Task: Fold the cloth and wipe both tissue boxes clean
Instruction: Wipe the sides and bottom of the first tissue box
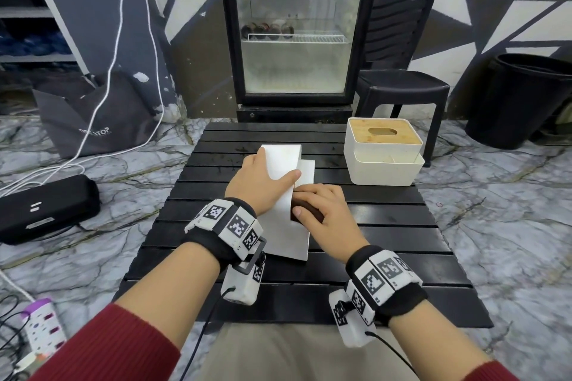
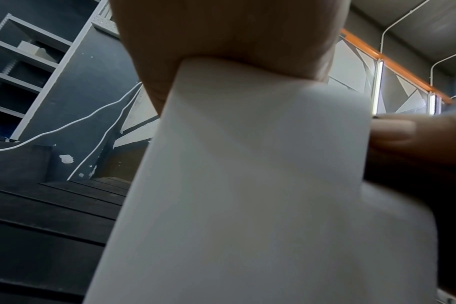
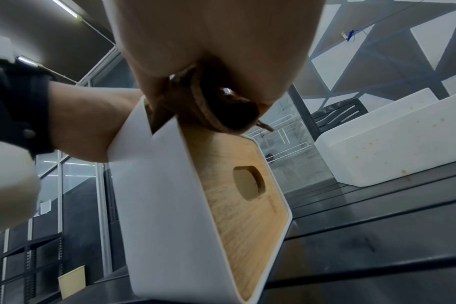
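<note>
The left hand (image 1: 261,179) is gripping the white tissue box (image 1: 283,204) tipped on its side; just right of it, the right hand (image 1: 325,213) is pressing a bunched brown cloth (image 3: 211,109) against the box.

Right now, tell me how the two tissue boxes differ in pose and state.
The near tissue box is tipped on its side, its bamboo lid facing right; the far tissue box stands upright on the black slatted table, lid up. The left hand grips the near one while the right hand presses a brown cloth against it; nothing touches the far one. Both are white with a slotted bamboo lid.
</note>
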Motion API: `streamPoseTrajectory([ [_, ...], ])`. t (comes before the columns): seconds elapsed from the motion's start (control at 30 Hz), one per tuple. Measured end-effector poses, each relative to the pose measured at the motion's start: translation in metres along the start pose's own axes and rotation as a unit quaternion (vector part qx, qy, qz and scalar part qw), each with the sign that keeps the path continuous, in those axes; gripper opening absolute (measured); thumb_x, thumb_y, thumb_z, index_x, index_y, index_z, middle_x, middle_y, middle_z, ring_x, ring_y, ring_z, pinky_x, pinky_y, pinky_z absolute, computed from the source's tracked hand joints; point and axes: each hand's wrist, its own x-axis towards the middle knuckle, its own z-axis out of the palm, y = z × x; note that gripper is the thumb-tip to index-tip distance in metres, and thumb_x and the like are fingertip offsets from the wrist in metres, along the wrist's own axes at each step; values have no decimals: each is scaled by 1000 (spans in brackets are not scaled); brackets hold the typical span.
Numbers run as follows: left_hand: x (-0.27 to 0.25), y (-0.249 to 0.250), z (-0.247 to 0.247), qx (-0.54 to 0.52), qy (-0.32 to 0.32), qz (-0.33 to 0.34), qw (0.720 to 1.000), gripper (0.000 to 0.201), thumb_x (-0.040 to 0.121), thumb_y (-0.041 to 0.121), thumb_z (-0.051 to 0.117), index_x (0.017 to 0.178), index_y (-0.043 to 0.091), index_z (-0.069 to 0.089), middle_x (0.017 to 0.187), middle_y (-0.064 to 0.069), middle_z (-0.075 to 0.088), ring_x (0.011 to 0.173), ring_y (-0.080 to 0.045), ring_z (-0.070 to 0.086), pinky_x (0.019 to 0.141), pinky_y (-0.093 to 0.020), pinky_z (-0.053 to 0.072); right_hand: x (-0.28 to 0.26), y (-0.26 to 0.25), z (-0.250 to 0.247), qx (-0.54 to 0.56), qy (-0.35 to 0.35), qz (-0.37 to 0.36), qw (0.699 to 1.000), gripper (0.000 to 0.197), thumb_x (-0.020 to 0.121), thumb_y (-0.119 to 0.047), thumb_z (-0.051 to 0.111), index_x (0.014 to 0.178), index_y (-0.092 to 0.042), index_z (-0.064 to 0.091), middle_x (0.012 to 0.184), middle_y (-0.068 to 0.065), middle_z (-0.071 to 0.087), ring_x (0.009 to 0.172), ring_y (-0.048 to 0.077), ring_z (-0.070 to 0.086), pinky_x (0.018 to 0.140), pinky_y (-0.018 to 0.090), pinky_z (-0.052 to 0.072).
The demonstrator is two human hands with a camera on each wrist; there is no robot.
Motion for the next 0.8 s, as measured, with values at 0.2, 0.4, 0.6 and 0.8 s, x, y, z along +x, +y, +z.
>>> streamPoseTrajectory([
  [0.2,-1,-1,-1,0,-2,5,1000,79,82,61,52,143,17,26,145,-9,36,124,-29,46,87,-35,38,-5,4,0,8,-7,-17,1000,24,89,-20,56,112,-24,63,109,-33,44,107,7,30,98,15,22],
  [0.4,1,-2,-1,2,-8,6,1000,84,82,62,51,146,18,21,147,-8,33,126,-27,45,92,-36,39,4,11,-13,-1,-61,-34,998,25,90,-20,55,114,-25,62,110,-35,43,105,5,31,92,-1,16],
  [0.6,1,-2,-3,1,-14,9,1000,83,81,62,52,146,18,23,145,-9,35,125,-28,45,92,-36,38,11,22,-28,-11,-85,-22,996,25,91,-18,54,114,-26,61,110,-34,45,106,6,34,92,0,17],
  [0.8,4,-1,-8,-8,-53,38,998,77,82,60,54,144,21,28,144,-6,37,125,-26,45,97,-38,40,10,34,-43,-1,-61,32,998,27,90,-14,54,116,-21,61,112,-20,50,112,14,44,97,16,28],
])
